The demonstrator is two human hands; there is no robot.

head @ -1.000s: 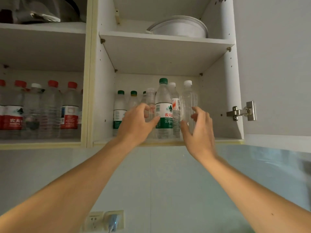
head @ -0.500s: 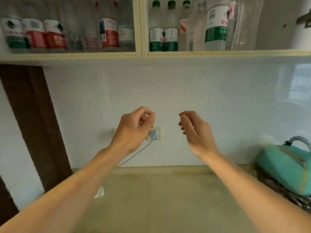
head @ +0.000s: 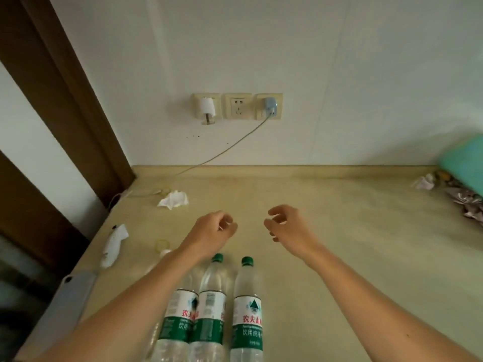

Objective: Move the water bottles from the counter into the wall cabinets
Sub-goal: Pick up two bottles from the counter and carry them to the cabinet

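Green-capped bottles [head: 247, 304], 1 cap arm-hidden.

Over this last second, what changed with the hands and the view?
The left hand and right hand let go of the bottles on the cabinet shelf and dropped, empty and loosely curled, above the counter. The view tilted down to green-capped water bottles standing there. Both hands stayed side by side.
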